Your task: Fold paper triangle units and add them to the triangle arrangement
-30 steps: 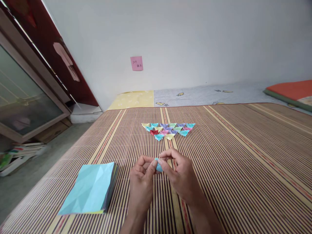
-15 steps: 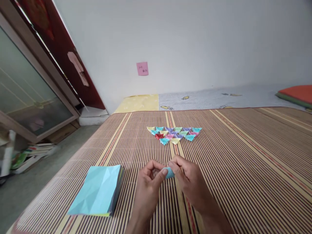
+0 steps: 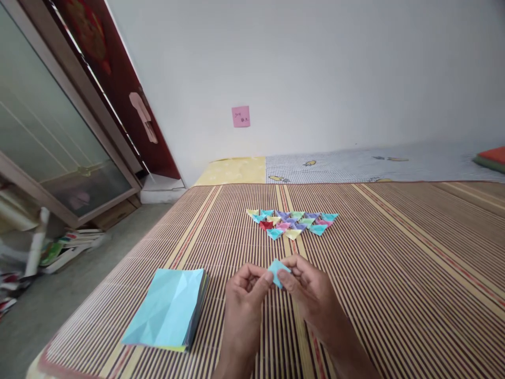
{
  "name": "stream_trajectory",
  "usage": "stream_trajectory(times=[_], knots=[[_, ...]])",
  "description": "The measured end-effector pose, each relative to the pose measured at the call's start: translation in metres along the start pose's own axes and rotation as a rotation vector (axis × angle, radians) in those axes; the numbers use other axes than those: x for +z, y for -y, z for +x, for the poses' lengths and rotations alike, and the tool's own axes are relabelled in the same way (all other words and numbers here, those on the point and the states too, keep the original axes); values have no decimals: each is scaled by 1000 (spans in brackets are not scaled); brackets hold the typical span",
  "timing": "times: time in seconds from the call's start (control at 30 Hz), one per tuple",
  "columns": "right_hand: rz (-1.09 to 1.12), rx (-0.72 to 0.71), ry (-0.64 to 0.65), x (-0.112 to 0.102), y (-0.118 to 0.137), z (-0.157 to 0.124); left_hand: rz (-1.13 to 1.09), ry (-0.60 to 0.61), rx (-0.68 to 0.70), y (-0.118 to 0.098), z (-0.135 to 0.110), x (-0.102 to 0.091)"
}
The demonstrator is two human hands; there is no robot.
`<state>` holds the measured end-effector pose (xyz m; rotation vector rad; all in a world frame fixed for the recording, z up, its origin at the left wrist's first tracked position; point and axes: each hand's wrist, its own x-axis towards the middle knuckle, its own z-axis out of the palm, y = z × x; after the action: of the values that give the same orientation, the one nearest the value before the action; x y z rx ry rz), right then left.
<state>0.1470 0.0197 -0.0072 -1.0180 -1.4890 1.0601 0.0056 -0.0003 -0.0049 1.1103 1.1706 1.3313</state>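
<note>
Between my two hands is a small piece of folded light-blue paper (image 3: 276, 267), diamond-shaped from here. My left hand (image 3: 245, 295) pinches its left corner between thumb and fingers. On the other side, my right hand (image 3: 311, 292) grips the right part, with the thumb lying across its face. Beyond my hands, several small folded paper triangles (image 3: 292, 235) in blue, yellow, purple, green, pink and red lie in rows on the striped mat. To the left of my left hand rests a stack of square paper (image 3: 168, 308), with a creased light-blue sheet on top.
The striped mat (image 3: 379, 295) covers the bed-like surface, whose left edge drops to a grey floor (image 3: 130, 231). Behind it, a white wall (image 3: 315, 73) carries a pink note (image 3: 241, 117). An orange and green folded item (image 3: 491, 158) sits at the far right.
The blue paper has turned from a narrow strip between my fingers to a diamond facing me. My right thumb has moved onto its face. The whole view has shifted slightly.
</note>
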Motion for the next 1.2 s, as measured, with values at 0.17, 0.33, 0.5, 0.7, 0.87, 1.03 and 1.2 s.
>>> stream_trajectory(times=[0.17, 0.33, 0.5, 0.7, 0.87, 1.03, 1.2], knots=[[140, 103, 51, 4, 4, -1, -378, -155, -19, 7, 3, 9], [113, 82, -19, 5, 7, -2, -524, -151, -118, 7, 5, 13], [124, 43, 17, 3, 12, 0, -529, -180, -90, 5, 6, 15], [77, -50, -34, -3, 15, -3, -411, -62, -41, 3, 3, 11], [92, -58, -62, -1, 15, -4, -402, -70, 1, 7, -1, 14], [135, -52, -87, 4, 14, -2, -437, -86, 7, 11, 1, 21], [-222, -214, -148, -3, 14, -3, -108, -125, 88, -4, 1, 5]])
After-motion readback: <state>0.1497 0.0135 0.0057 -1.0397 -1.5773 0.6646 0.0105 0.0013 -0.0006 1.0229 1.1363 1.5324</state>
